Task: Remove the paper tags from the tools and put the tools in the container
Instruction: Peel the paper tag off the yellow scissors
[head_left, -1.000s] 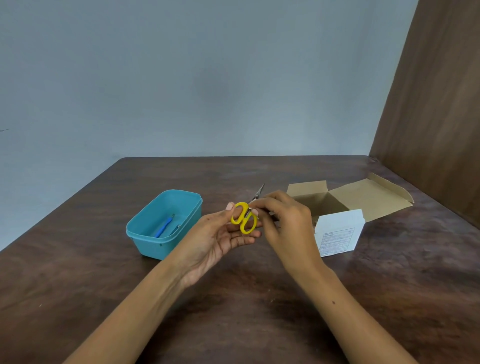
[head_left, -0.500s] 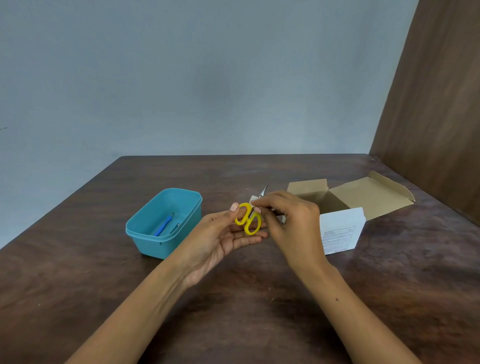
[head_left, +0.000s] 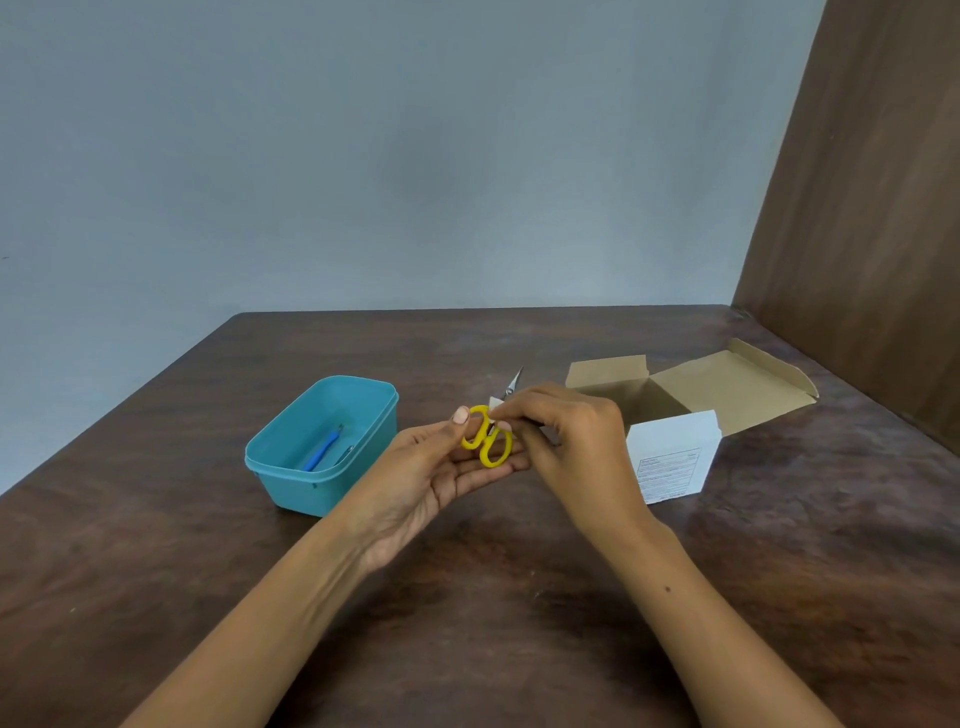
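Small scissors with yellow loop handles (head_left: 487, 442) lie across the fingers of my left hand (head_left: 415, 478), thumb pressed on one loop; the metal tip points up and away. My right hand (head_left: 566, 441) pinches a small white paper tag (head_left: 494, 404) at the scissors' pivot, just above the handles. To the left stands a teal plastic container (head_left: 270, 457) holding a blue-handled tool (head_left: 322, 451) and another thin metal tool beside it.
An open cardboard box (head_left: 727, 384) with a white printed front panel (head_left: 672, 462) sits on the dark wooden table to the right of my hands. A brown wooden panel rises along the table's right edge. A grey wall is behind.
My hands have shifted slightly. The right fingers have closed in on the white tag near the scissor handles; the scissors stay in my left hand.
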